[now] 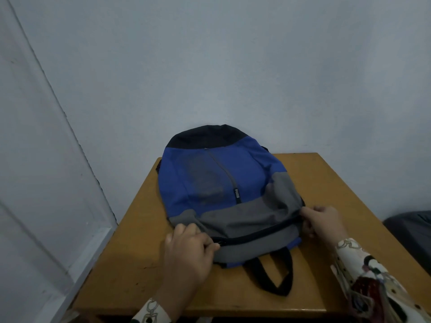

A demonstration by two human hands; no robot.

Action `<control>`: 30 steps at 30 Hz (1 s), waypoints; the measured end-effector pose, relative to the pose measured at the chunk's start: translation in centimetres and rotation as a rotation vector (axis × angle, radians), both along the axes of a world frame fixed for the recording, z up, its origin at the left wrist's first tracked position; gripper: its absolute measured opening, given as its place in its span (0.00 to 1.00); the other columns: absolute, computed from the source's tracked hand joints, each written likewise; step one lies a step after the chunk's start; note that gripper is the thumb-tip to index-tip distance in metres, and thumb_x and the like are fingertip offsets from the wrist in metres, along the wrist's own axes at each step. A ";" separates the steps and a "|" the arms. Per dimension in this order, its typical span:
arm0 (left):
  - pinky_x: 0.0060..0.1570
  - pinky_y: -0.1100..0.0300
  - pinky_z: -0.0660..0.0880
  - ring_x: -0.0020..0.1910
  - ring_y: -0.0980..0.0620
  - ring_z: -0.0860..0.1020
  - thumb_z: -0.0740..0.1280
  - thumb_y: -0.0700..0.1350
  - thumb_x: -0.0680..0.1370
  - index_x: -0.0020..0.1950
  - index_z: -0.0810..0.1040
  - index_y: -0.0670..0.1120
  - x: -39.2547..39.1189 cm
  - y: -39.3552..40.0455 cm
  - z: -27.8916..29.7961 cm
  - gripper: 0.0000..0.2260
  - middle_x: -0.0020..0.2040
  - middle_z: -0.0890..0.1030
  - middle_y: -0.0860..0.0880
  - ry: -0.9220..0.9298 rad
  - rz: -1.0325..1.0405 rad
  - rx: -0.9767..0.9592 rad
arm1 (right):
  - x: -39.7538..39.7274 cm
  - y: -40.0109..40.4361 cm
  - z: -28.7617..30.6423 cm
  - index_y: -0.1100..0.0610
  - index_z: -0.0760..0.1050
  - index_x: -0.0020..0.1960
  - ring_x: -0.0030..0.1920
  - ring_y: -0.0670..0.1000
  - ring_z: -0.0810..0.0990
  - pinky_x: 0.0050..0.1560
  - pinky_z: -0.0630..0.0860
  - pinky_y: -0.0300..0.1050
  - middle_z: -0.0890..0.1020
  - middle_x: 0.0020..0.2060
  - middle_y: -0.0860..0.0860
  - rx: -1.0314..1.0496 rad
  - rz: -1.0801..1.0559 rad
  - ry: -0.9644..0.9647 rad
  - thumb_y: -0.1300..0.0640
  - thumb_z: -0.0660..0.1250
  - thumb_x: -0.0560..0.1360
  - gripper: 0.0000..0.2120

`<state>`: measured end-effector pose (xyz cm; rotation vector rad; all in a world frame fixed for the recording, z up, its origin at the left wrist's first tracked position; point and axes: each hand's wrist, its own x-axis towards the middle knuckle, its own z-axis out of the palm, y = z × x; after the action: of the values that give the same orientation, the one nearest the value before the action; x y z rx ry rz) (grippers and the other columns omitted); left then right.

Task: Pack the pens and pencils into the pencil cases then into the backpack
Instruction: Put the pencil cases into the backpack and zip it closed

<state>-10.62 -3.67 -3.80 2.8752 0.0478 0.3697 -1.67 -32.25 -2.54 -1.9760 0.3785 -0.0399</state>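
Backpack [224, 190] flat on table [130, 248], left hand [186, 250] and right hand [321, 222] pinching its zipper ends.

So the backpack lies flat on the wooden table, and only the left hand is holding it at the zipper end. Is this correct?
Not quite. In the head view both hands hold it: the left hand grips near the zipper, and the right hand pinches the other end. The backpack does lie flat on the wooden table.
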 end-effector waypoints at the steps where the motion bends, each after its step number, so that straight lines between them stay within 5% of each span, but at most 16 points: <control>1: 0.47 0.58 0.56 0.47 0.56 0.64 0.59 0.63 0.77 0.44 0.81 0.56 0.1 0.5 -0.3 0.15 0.40 0.67 0.59 -0.042 0.014 -0.029 | 0.6 -0.6 0.0 0.62 0.70 0.29 0.25 0.55 0.72 0.31 0.73 0.47 0.74 0.22 0.56 -0.014 -0.028 -0.012 0.61 0.68 0.74 0.16; 5: 0.43 0.55 0.60 0.40 0.56 0.65 0.63 0.61 0.71 0.33 0.77 0.56 0.2 2.5 -1.7 0.12 0.34 0.67 0.60 -0.193 0.041 -0.183 | 2.0 -1.7 -0.2 0.61 0.71 0.30 0.28 0.56 0.74 0.34 0.73 0.51 0.77 0.25 0.59 -0.140 -0.066 0.009 0.59 0.67 0.74 0.15; 7: 0.42 0.55 0.63 0.39 0.56 0.66 0.64 0.61 0.71 0.32 0.77 0.56 0.2 2.6 -2.2 0.13 0.33 0.67 0.60 -0.227 0.004 -0.206 | 1.3 -0.4 0.3 0.59 0.75 0.42 0.39 0.59 0.78 0.40 0.74 0.51 0.80 0.38 0.60 -0.330 -0.045 -0.028 0.58 0.67 0.75 0.05; 9: 0.40 0.55 0.65 0.38 0.56 0.67 0.61 0.63 0.71 0.32 0.77 0.56 0.1 2.7 -2.6 0.15 0.33 0.68 0.60 -0.273 -0.021 -0.211 | -0.1 2.2 0.7 0.57 0.76 0.53 0.50 0.57 0.76 0.48 0.73 0.50 0.78 0.49 0.55 -0.522 -0.019 -0.279 0.56 0.68 0.75 0.08; 13: 0.40 0.56 0.62 0.39 0.56 0.67 0.57 0.65 0.71 0.33 0.78 0.57 0.5 2.9 -2.9 0.18 0.34 0.68 0.61 -0.279 -0.016 -0.229 | -4.9 9.7 0.6 0.50 0.80 0.42 0.44 0.50 0.76 0.46 0.72 0.48 0.78 0.39 0.45 -0.763 0.365 -0.795 0.44 0.63 0.75 0.12; 16: 0.42 0.55 0.61 0.40 0.57 0.66 0.55 0.67 0.71 0.35 0.79 0.57 0.8 3.4 -2.6 0.20 0.35 0.67 0.62 -0.247 -0.027 -0.193 | -5.9 12.5 -1.7 0.45 0.82 0.41 0.42 0.47 0.76 0.47 0.65 0.45 0.79 0.36 0.41 -0.960 0.532 -0.804 0.38 0.59 0.72 0.16; 21: 0.46 0.55 0.61 0.43 0.57 0.66 0.53 0.69 0.71 0.38 0.80 0.58 1.3 4.5 -2.5 0.22 0.37 0.68 0.61 -0.173 -0.041 -0.122 | -5.4 12.2 -3.3 0.43 0.82 0.36 0.39 0.46 0.76 0.45 0.62 0.45 0.79 0.32 0.40 -1.039 0.490 -0.803 0.41 0.57 0.71 0.16; 26: 0.45 0.56 0.59 0.46 0.55 0.65 0.67 0.59 0.75 0.43 0.81 0.57 2.9 6.1 -1.8 0.08 0.41 0.71 0.59 -0.136 0.079 -0.105 | -5.8 10.4 -2.9 0.42 0.81 0.35 0.38 0.46 0.75 0.44 0.62 0.44 0.78 0.31 0.39 -1.013 0.434 -0.842 0.41 0.57 0.71 0.15; 30: 0.47 0.58 0.58 0.49 0.56 0.66 0.67 0.58 0.76 0.45 0.80 0.59 3.7 6.7 -1.1 0.05 0.45 0.72 0.59 -0.046 0.076 -0.071 | -5.9 9.0 -3.0 0.42 0.80 0.36 0.39 0.46 0.75 0.45 0.61 0.43 0.78 0.32 0.38 -0.985 0.432 -0.832 0.41 0.57 0.71 0.15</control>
<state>-6.95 3.06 -4.91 2.7991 0.1596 0.4388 -7.56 -23.28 -5.58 -2.6974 -0.7542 -0.8787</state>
